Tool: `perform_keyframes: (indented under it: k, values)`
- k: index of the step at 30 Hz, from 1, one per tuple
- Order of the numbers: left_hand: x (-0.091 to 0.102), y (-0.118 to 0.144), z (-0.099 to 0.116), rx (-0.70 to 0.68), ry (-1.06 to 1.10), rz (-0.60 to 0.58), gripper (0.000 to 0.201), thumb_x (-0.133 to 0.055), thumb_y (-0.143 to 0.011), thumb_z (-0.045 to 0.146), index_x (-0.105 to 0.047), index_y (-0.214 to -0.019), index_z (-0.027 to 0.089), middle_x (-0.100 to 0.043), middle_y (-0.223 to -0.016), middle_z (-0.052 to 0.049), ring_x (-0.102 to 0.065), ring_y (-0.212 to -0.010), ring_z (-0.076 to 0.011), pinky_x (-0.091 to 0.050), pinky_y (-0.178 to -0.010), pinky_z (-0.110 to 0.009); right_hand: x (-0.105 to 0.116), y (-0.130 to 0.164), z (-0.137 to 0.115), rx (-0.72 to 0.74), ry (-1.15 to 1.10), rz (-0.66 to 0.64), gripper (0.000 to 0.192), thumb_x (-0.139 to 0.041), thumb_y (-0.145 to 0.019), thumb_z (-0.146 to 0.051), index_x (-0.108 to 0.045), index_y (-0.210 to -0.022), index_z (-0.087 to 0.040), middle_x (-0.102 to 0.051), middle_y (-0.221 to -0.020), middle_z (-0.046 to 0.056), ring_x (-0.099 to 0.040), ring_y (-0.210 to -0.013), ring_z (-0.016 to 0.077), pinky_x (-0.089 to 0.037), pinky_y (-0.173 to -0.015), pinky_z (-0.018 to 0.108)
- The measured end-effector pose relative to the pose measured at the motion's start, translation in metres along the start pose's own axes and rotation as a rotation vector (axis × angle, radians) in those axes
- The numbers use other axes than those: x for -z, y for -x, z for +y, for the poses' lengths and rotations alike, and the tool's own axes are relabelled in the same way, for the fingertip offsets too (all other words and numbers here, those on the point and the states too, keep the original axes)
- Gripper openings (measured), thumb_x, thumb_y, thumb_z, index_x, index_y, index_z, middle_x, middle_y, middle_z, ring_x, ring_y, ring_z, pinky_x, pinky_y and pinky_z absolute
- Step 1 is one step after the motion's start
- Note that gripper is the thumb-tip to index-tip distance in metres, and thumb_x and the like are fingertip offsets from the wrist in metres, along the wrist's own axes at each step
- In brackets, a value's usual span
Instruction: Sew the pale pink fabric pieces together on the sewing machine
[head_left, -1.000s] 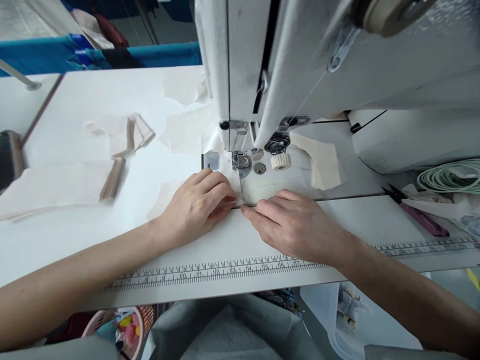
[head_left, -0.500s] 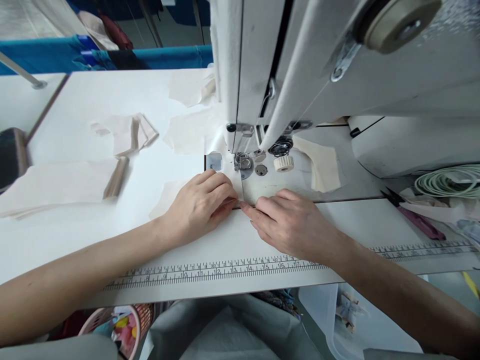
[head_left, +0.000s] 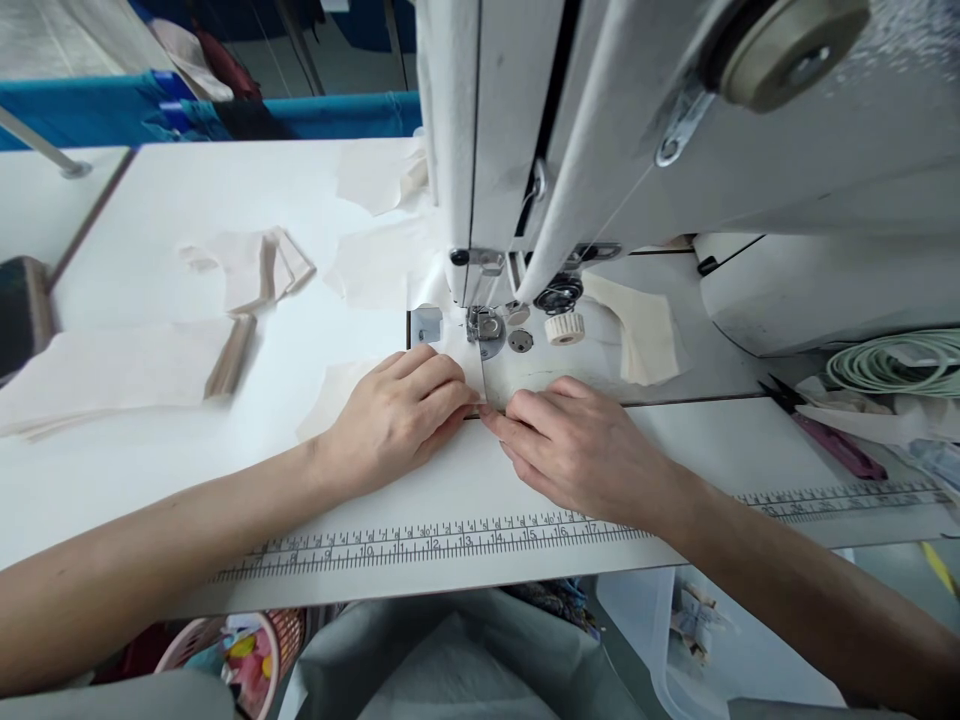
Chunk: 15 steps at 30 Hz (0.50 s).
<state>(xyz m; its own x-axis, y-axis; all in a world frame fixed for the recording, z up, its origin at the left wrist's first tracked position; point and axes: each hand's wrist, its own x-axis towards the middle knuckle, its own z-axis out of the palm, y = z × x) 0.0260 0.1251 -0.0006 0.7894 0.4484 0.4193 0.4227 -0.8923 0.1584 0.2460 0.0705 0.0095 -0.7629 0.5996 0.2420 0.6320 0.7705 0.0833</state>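
Note:
A pale fabric piece lies under the presser foot of the white sewing machine. My left hand is closed, its thumb and fingertips pinching the near end of this fabric. Just to the right, my right hand has its fingers curled and its fingertips on the same corner, almost touching the left ones. How much cloth sits between the right fingertips is hidden. Another pale piece lies partly beneath my left wrist.
Stacked cut pieces and a folded bundle lie on the left. Cream pieces rest right of the needle. Purple-handled snips and a coiled green cord are at the right. A printed ruler runs along the table's front edge.
Both hands stay at the fabric's near corner with hardly any movement. The whole view has shifted very slightly.

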Motion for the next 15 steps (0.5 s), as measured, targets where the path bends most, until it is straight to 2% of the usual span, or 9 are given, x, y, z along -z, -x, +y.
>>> perform_keyframes:
  k: [5,15]
  values:
    - [-0.0006,-0.0005,-0.0007,-0.001,-0.001,0.009,0.012,-0.053,-0.095,0.019,-0.063,-0.09,0.015,-0.065,-0.085,-0.006,-0.054,-0.077,-0.0173,-0.048,-0.07,-0.03,-0.0006,0.0013,-0.0001,-0.012,0.002,0.035,0.027,-0.042,-0.095,-0.012,-0.063,-0.113,-0.009,-0.06,-0.079,0.003,-0.052,-0.068,0.0133,-0.034,-0.066,0.031]
    - [0.0012,0.0008,-0.0007,-0.016,-0.023,0.025,0.013,-0.053,-0.095,0.021,-0.063,-0.09,0.014,-0.066,-0.086,-0.006,-0.054,-0.076,-0.0166,-0.047,-0.068,-0.03,-0.0007,-0.0014,-0.0021,-0.009,0.042,0.031,0.021,-0.044,-0.096,-0.012,-0.066,-0.096,-0.01,-0.058,-0.078,0.002,-0.052,-0.067,0.0118,-0.032,-0.066,0.031]
